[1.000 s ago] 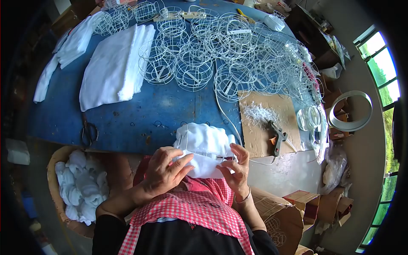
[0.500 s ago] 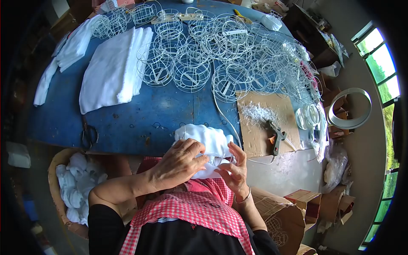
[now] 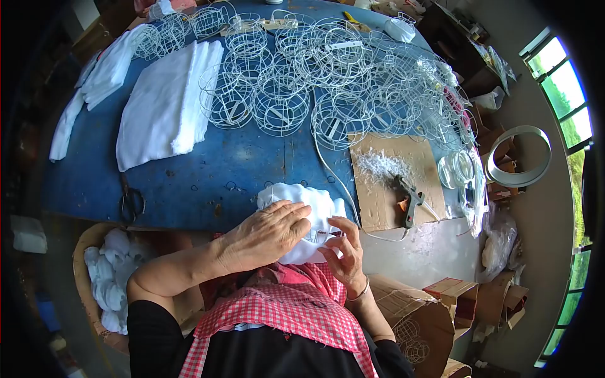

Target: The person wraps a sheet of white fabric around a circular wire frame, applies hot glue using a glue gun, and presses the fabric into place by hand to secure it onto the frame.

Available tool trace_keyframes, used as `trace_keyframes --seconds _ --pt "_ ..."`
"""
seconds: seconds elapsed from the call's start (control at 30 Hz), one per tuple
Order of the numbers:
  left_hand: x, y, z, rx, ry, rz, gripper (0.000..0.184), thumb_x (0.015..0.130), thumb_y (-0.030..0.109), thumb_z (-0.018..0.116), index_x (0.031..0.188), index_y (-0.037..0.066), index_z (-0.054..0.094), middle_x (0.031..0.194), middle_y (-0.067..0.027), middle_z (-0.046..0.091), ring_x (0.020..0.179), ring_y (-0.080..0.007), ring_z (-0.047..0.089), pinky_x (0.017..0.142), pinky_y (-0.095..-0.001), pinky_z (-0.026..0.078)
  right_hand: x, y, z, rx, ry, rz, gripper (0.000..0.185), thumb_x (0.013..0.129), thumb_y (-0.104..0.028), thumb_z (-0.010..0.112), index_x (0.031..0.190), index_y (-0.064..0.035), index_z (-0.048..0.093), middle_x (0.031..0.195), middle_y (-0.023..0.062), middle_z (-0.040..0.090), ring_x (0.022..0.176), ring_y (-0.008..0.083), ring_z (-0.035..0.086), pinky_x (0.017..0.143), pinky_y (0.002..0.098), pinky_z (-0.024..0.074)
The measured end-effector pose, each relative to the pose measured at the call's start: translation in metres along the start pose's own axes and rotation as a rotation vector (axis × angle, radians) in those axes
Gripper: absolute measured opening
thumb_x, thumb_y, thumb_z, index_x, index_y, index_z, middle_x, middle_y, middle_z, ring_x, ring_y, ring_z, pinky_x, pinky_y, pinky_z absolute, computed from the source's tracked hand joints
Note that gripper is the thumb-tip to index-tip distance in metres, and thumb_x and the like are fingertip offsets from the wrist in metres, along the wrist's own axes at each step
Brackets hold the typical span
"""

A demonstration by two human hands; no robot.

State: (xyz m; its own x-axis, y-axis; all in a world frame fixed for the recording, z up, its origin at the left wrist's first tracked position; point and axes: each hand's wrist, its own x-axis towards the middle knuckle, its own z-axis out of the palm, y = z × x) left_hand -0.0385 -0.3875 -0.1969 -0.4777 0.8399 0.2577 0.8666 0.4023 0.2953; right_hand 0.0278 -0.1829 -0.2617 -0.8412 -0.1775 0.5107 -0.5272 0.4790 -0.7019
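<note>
A white cloth-covered wire frame [image 3: 302,195] rests at the front edge of the blue table, close to my body. Its wire shows in the opening between my hands. My left hand [image 3: 271,230] lies across its left side, fingers bent together over the cloth; the fingertips are partly hidden. On the other side my right hand [image 3: 345,252] pinches the right rim of the cloth between thumb and fingers.
Many bare wire frames [image 3: 280,104] cover the far table. A folded white cloth stack [image 3: 167,107] and scissors [image 3: 131,203] lie left. Right are a glue gun [image 3: 411,203] on cardboard [image 3: 381,214] and a glass jar [image 3: 455,169]. A box [image 3: 80,264] holds white pieces.
My left hand has shifted slightly right over the cloth, its fingers now flatter. The right hand has dropped a little along the rim, and its fingers have bent differently.
</note>
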Motion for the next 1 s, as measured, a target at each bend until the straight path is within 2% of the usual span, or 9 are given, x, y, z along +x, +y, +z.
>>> trace_keyframes --seconds 0.23,0.43,0.6,0.8,0.9,1.0 --pt "-0.007 0.003 0.011 0.035 0.086 -0.014 0.022 0.08 0.004 0.057 0.1 -0.003 0.048 0.111 -0.0178 0.055 0.105 -0.0296 0.056 0.091 -0.0383 0.043 -0.003 0.001 0.014 0.021 0.065 -0.052 0.026 0.065 0.003 0.067 0.082 -0.0035 0.047 0.116 0.02 0.052 0.111 0.0384 0.049 0.089 0.0441 0.0414" --pt "-0.011 0.0 0.023 0.082 0.186 -0.035 0.027 0.077 0.0 0.059 0.102 -0.003 0.048 0.107 -0.0164 0.057 0.101 -0.0288 0.058 0.09 -0.0391 0.044 -0.01 0.008 0.033 0.052 0.284 0.028 0.025 0.065 0.006 0.064 0.083 -0.0021 0.048 0.118 0.0237 0.049 0.113 0.0401 0.047 0.091 0.0467 0.0407" --pt "-0.015 -0.006 0.028 0.034 0.253 -0.067 0.029 0.076 -0.002 0.061 0.102 -0.002 0.048 0.102 -0.0152 0.059 0.098 -0.0289 0.059 0.088 -0.0396 0.044 0.004 0.003 0.041 0.065 0.367 0.107 0.018 0.073 0.006 0.063 0.083 0.0031 0.048 0.116 0.0256 0.047 0.107 0.0341 0.049 0.084 0.0403 0.0519" --pt "-0.01 -0.01 0.029 0.009 0.28 -0.109 0.03 0.075 -0.002 0.062 0.101 -0.002 0.049 0.099 -0.0148 0.06 0.097 -0.0282 0.059 0.086 -0.0397 0.044 0.017 0.001 0.046 0.074 0.427 0.245 0.015 0.075 0.004 0.063 0.082 0.0031 0.05 0.114 0.0232 0.048 0.104 0.0304 0.052 0.079 0.0388 0.0536" --pt "-0.012 -0.011 0.032 -0.014 0.297 -0.124 0.031 0.074 -0.003 0.062 0.101 -0.001 0.048 0.099 -0.0141 0.059 0.097 -0.0275 0.059 0.087 -0.0396 0.044 0.018 0.002 0.045 0.146 0.415 0.298 0.013 0.076 0.003 0.063 0.081 0.0028 0.05 0.114 0.0221 0.048 0.103 0.0297 0.053 0.08 0.0392 0.053" --pt "-0.016 -0.011 0.029 -0.035 0.299 -0.098 0.032 0.073 -0.004 0.063 0.101 0.0 0.047 0.101 -0.0141 0.059 0.098 -0.0277 0.059 0.087 -0.0398 0.044 0.011 0.011 0.034 0.186 0.281 0.187 0.02 0.076 -0.008 0.069 0.083 0.0018 0.052 0.118 0.0223 0.046 0.105 0.0313 0.053 0.083 0.0408 0.0512"
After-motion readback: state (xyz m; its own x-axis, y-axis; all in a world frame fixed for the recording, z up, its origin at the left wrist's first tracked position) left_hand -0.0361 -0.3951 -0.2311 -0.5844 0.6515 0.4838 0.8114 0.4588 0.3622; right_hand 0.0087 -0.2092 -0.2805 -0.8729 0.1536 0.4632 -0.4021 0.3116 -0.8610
